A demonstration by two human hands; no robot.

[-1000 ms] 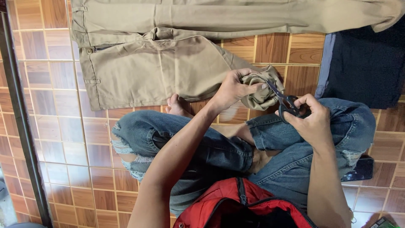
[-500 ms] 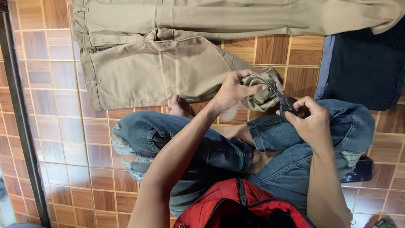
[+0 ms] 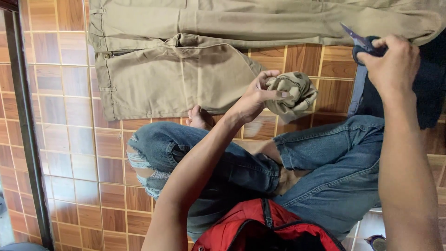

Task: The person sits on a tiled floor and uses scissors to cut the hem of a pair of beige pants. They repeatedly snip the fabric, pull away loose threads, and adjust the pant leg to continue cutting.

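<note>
A: Looking down from the head camera, what does the left hand [image 3: 258, 95] have?

B: It is closed on a bunched-up end of khaki cloth [image 3: 292, 93], thumb and fingers pinching the wad, which is lifted a little above the tiled floor [image 3: 69, 153]. The wad looks like the end of one leg of the khaki trousers [image 3: 186, 69], though the join is hidden behind the hand.

A: And the trousers themselves?

B: They lie flat on the floor just beyond the person's knees, waistband towards the left of the picture, one leg stretched along the top edge to the right.

A: The right hand [image 3: 390, 65]?

B: Raised and well apart from the wad, off to the right. It is gripping a pair of scissors [image 3: 360, 42] by the dark handles, and the blades point up and to the left, their tip just over the lower edge of the long trouser leg. I cannot tell whether the blades are parted.

A: What is under that hand?

B: A dark blue garment [image 3: 432, 88] spread on the floor at the right edge, partly covered by the forearm.

A: Anything nearer the camera?

B: The person sits cross-legged in torn blue jeans [image 3: 223, 158], a bare foot [image 3: 200, 118] touching the trousers' lower edge. A red bag [image 3: 260, 227] rests in the lap at the bottom of the picture.
</note>
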